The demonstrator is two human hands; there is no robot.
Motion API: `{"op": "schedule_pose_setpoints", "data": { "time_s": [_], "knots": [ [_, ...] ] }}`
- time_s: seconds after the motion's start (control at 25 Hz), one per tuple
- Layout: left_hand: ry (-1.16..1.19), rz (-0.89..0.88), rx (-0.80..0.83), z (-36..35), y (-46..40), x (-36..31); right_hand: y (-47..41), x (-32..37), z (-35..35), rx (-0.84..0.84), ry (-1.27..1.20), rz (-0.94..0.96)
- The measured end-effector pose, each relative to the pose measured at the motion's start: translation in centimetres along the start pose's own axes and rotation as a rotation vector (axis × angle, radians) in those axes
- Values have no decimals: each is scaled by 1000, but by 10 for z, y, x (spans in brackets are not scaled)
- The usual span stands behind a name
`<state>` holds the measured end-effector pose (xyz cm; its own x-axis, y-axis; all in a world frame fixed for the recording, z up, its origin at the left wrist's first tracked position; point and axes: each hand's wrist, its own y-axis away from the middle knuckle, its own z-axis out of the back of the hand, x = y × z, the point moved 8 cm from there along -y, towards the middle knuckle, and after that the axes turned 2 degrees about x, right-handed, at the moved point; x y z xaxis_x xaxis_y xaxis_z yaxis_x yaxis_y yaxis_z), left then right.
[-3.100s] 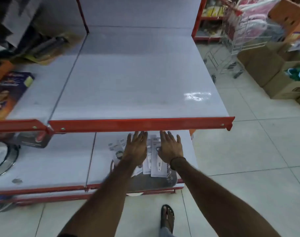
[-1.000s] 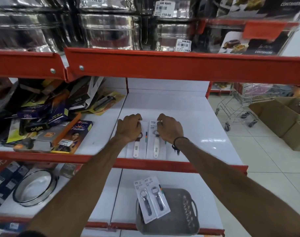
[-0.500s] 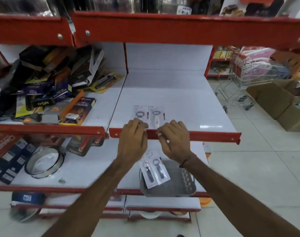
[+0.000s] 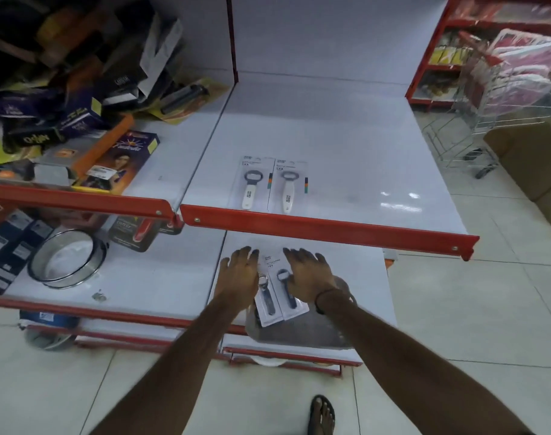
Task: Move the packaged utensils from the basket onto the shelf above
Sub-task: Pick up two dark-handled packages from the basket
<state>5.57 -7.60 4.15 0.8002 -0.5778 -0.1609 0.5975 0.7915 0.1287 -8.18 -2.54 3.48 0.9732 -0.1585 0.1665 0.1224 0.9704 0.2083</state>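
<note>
Two packaged white-handled utensils (image 4: 269, 185) lie side by side on the white upper shelf (image 4: 346, 171), just behind its red front lip. Below, a grey basket (image 4: 305, 332) sits on the lower shelf with two packaged dark-handled utensils (image 4: 279, 298) leaning in it. My left hand (image 4: 238, 274) hovers over the left edge of those packs, fingers spread. My right hand (image 4: 308, 276), with a dark wristband, is over their right edge, fingers apart. Neither hand grips a pack.
A pile of boxed goods (image 4: 79, 98) fills the upper shelf's left bay. A round steel tin (image 4: 65, 257) and a red-handled packaged tool (image 4: 136, 232) lie on the lower shelf at left. A wire trolley (image 4: 487, 114) and cardboard boxes (image 4: 531, 158) stand at right. My sandalled foot (image 4: 321, 416) is on the tiled floor.
Both hands dropped from the upper shelf's red lip, after leaving the two white-handled packs there, down to the basket. The view tilted downward.
</note>
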Motion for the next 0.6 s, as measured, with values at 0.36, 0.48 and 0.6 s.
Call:
{"op": "schedule_pose_setpoints", "data": {
  "time_s": [0.36,0.48,0.6],
  "knots": [
    [-80,69,-13,-10,-42,0,-48,14,4,-91,-16,178],
    [149,72,-77,5,-33,-11,-27,6,23,-185,-99,182],
    [307,33,-91,16,-8,-28,7,-4,32,-186,-123,122]
  ]
}}
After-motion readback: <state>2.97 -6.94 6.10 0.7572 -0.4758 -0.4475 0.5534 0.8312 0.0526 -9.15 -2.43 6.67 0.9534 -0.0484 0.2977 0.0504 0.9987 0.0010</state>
